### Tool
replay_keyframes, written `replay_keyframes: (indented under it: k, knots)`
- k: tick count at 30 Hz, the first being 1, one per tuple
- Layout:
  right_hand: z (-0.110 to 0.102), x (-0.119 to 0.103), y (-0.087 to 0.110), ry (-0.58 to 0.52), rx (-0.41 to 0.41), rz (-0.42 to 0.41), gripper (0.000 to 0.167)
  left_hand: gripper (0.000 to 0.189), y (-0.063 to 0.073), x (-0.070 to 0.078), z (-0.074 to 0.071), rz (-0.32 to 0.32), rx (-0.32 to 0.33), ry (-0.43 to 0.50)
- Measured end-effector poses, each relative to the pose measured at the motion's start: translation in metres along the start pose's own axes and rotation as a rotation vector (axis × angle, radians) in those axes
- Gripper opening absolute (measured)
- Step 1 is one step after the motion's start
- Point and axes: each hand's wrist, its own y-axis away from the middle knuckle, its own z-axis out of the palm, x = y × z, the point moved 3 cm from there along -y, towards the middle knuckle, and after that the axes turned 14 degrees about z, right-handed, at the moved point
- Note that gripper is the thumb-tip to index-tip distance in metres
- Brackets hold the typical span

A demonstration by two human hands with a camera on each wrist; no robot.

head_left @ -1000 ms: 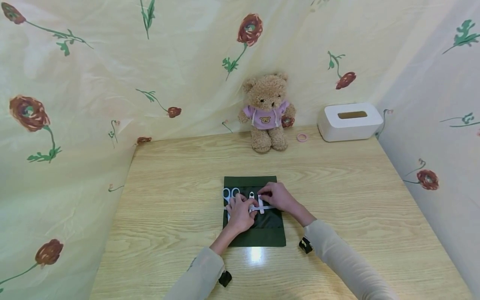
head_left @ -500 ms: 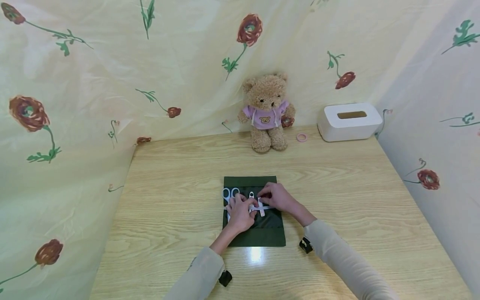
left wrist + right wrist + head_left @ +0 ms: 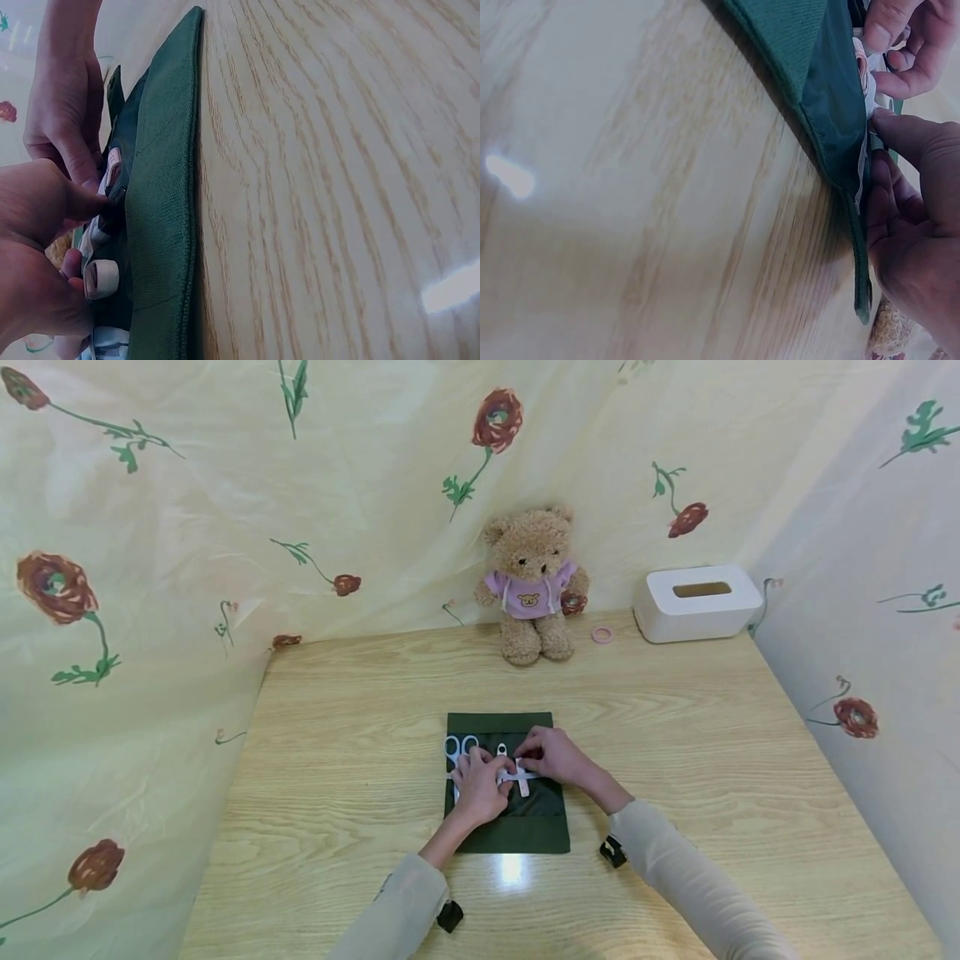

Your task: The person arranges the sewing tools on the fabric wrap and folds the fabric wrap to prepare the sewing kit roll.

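A dark green fabric tool case lies unrolled on the table, a white elastic band running across it. My right hand pinches the far end of a slim white piece, which passes under the band; its pinkish-white near end shows in the left wrist view. Beside it my left hand pinches the band between thumb and fingers. White-handled scissors sit at the case's left side, partly hidden by this hand. Between the hands a white tool with a holed end is held in the band.
At the back of the wooden table a teddy bear in a purple top leans against the flowered cloth. To its right are a pink ring and a white tissue box.
The slim white piece has slid a little toward me under the band, with the right hand still at its far end. The left hand has stayed in place.
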Motion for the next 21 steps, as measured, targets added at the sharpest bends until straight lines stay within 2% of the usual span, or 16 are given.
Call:
replay_keyframes:
  k: [7, 11, 15, 18, 21]
  knots:
    - [-0.002, 0.0, 0.003, 0.008, 0.015, 0.002, 0.012, 0.017, 0.003, 0.004, -0.004, 0.052, 0.019, -0.006]
    - [-0.003, -0.003, 0.01, -0.003, 0.106, -0.025, 0.015, 0.023, 0.003, 0.006, -0.008, 0.103, 0.047, 0.0]
    - [-0.002, -0.014, 0.025, -0.026, 0.225, -0.053, 0.016, 0.032, -0.005, 0.006, -0.017, 0.189, 0.081, -0.001]
    - [0.0, -0.026, 0.041, -0.04, 0.265, -0.104, 0.013, 0.036, -0.018, 0.003, -0.023, 0.265, 0.032, -0.063]
    - [0.008, -0.04, 0.058, 0.033, 0.254, -0.204, 0.014, 0.037, -0.032, -0.003, -0.026, 0.32, -0.08, -0.161]
